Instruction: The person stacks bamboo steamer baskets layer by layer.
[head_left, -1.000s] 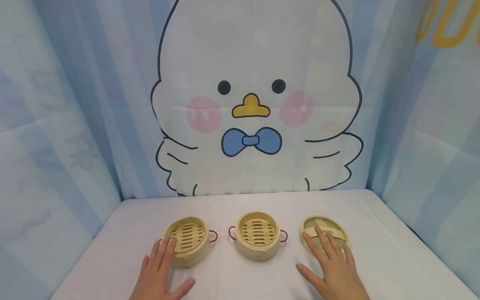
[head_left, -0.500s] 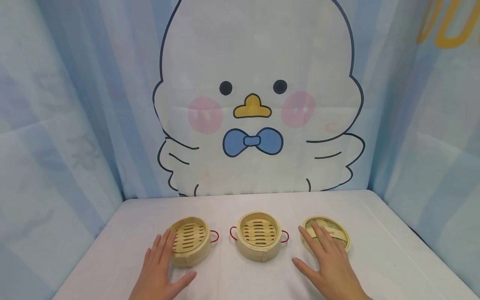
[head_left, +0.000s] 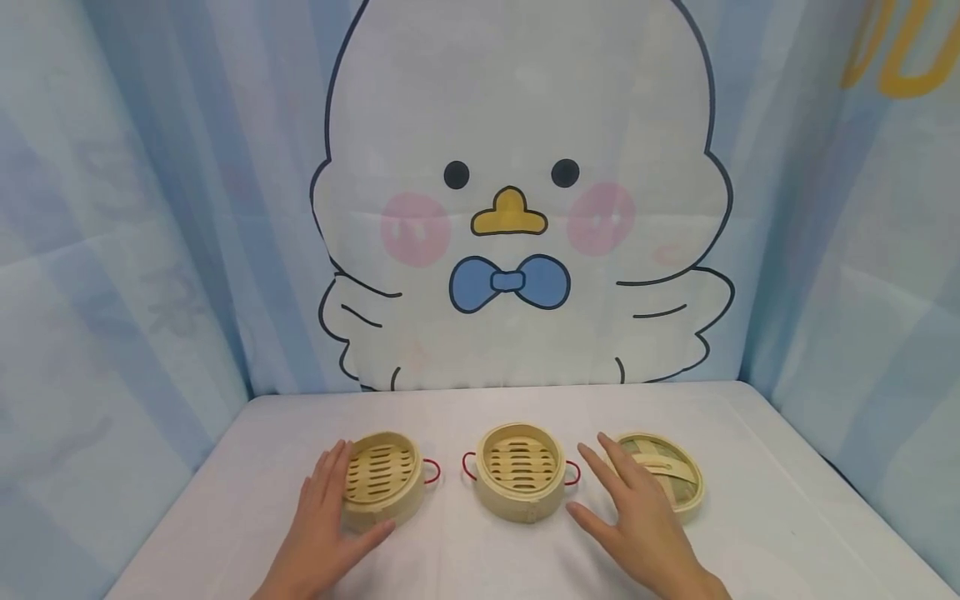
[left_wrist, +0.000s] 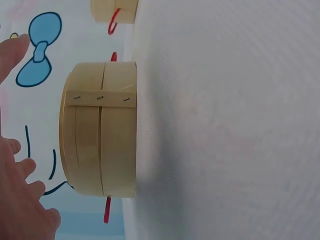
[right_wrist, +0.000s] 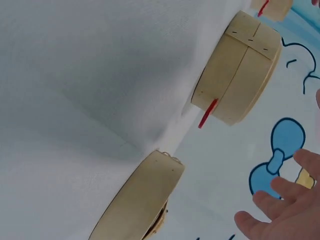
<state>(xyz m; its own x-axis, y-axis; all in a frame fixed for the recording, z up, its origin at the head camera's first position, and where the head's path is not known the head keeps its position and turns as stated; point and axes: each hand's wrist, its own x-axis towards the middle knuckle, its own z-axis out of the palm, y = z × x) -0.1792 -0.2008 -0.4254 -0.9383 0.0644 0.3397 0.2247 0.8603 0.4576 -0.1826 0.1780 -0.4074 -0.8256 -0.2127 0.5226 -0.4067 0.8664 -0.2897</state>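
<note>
In the head view we hold our left hand (head_left: pixel 318 521) wide beside the left steamer (head_left: pixel 392 492), our right hand (head_left: pixel 637 521) wide by the lid (head_left: pixel 670 468), the middle steamer (head_left: pixel 521 500) between. Left wrist: red handles (left_wrist: pixel 107 210) show. Right wrist: our fingers (right_wrist: pixel 271 206) splay.

Free room before middle steamer (head_left: pixel 521 473)

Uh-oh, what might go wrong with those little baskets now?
The left hand is close beside the left basket, so a quick move might bump it.

A red handle sticks out from the middle basket toward the right hand; fingers swinging inward might catch it.

The right hand is also near the lid, so it might nudge that.
</note>
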